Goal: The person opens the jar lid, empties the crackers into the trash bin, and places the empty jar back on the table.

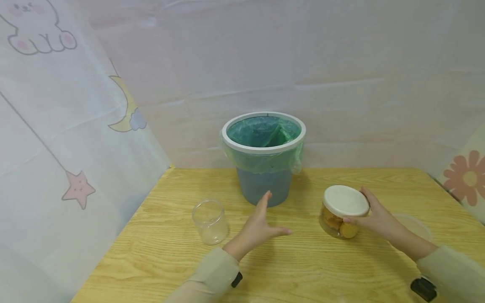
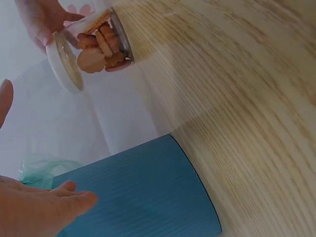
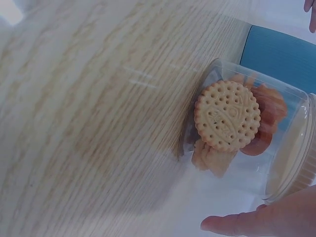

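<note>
A clear jar of biscuits (image 1: pixel 335 219) with a white lid (image 1: pixel 346 201) stands upright on the right part of the table. My right hand (image 1: pixel 382 221) holds it near the lid, thumb across the front and a finger at the far side. Round biscuits (image 3: pixel 227 116) show through its wall. My left hand (image 1: pixel 255 229) is in the air before the bin, thumb and fingers spread and nothing in them. An uncovered clear jar (image 1: pixel 210 223) is left of that hand.
A blue bin (image 1: pixel 265 181) with a white rim (image 1: pixel 264 149) and green liner (image 1: pixel 257 130) stands at the table's back. Behind the right forearm lies a translucent round disc (image 1: pixel 414 226). A printed cloth (image 1: pixel 235 63) hangs behind the wooden table (image 1: pixel 299 269).
</note>
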The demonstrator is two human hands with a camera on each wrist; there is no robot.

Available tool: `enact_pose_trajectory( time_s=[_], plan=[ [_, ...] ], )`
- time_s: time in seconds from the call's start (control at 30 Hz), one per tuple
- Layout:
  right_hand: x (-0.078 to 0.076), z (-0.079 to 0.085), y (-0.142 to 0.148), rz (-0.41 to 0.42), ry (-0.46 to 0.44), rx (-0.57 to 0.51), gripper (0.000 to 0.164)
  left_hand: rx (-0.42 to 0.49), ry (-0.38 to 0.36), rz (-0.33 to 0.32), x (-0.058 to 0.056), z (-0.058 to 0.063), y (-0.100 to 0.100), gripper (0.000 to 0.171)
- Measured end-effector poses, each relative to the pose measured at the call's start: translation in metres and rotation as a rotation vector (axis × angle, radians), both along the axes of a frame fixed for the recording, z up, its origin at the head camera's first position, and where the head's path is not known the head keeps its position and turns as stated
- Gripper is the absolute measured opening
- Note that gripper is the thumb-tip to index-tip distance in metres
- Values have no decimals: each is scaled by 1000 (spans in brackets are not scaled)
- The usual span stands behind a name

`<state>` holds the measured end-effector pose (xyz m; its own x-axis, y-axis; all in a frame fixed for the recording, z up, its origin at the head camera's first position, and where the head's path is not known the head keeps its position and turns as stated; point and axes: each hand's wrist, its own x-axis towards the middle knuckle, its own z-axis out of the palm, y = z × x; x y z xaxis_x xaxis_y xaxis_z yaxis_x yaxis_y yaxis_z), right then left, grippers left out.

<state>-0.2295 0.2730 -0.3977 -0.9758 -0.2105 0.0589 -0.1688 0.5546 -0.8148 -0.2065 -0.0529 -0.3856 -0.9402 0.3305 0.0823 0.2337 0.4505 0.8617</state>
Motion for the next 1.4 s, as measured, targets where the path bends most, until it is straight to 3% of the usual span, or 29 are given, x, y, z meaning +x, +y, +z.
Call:
enact_pose_trajectory(
  time_s=[0.47, 1.07, 1.4],
  plan=[
    [1, -1, -1, 2, 3, -23, 114, -41, -22, -31, -9, -5, 15, 111],
    [2, 1, 2, -4, -39, -29, 112, -107, -25, -103, -31, -14, 41, 113],
    [1, -2, 3, -5, -30, -27, 112, -81, -75, -103, -36, -22, 59, 113]
  ],
)
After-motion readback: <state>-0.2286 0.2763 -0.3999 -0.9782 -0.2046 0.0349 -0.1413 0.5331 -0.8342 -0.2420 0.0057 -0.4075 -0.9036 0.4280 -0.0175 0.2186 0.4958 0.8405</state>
